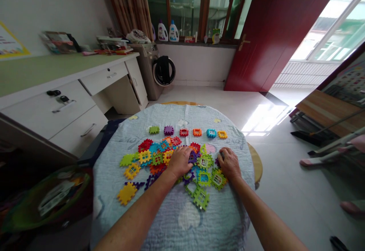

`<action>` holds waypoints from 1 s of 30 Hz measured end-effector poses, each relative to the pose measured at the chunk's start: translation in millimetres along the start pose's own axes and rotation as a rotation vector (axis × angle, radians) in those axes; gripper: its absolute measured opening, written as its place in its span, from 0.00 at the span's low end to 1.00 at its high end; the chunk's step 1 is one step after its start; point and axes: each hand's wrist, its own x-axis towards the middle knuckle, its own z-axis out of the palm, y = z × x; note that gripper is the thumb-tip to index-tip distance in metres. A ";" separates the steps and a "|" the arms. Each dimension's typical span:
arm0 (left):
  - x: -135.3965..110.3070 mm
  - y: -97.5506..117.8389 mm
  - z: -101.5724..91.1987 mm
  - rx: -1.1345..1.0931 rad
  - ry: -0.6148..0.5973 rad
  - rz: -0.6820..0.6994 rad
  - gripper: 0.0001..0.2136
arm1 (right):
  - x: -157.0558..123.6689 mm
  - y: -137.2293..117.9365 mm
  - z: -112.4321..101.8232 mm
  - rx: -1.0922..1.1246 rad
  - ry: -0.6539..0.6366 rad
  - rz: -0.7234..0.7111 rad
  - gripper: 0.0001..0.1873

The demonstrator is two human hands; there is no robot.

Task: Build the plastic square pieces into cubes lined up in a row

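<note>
My left hand (180,161) reaches into a pile of interlocking plastic building pieces, fingers bent and thumb at the edge of a purple window piece (192,157). At the right side of the pile, my right hand (229,164) is curled, with a bit of purple showing by its fingertips; what lies under the fingers is hidden. Between and below the hands are green window pieces (200,197). Yellow pieces (127,193), along with red, blue and orange ones, spread to the left. A spaced row behind the pile includes a purple square (169,130) and a blue window piece (211,133).
A pale patterned cloth (159,224) covers the round table. Left of it stand a white desk (68,102) with drawers and a green basket (17,213). Beyond are a washing machine (148,68) and a red door (265,34). Another person's legs (322,159) show at right.
</note>
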 end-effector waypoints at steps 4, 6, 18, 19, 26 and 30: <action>2.7 0.6 4.2 0.045 -0.003 -0.002 0.23 | 0.2 0.9 0.5 -0.005 0.002 -0.002 0.09; 3.9 -0.3 4.7 0.043 -0.011 0.004 0.23 | 0.2 1.7 1.3 -0.005 0.004 -0.001 0.09; -2.2 -15.6 -20.2 -0.260 0.214 -0.083 0.22 | 0.0 1.9 1.2 -0.007 -0.001 0.004 0.10; -3.0 -18.3 -21.8 -0.279 0.238 -0.092 0.22 | 0.0 1.4 0.8 -0.008 0.002 0.002 0.10; -7.4 -30.7 -24.9 -0.283 0.341 -0.137 0.22 | -0.4 0.7 0.6 -0.017 0.011 -0.001 0.10; -8.3 -34.6 -21.7 -0.249 0.347 -0.125 0.22 | -0.4 2.2 2.2 -0.017 0.011 -0.005 0.10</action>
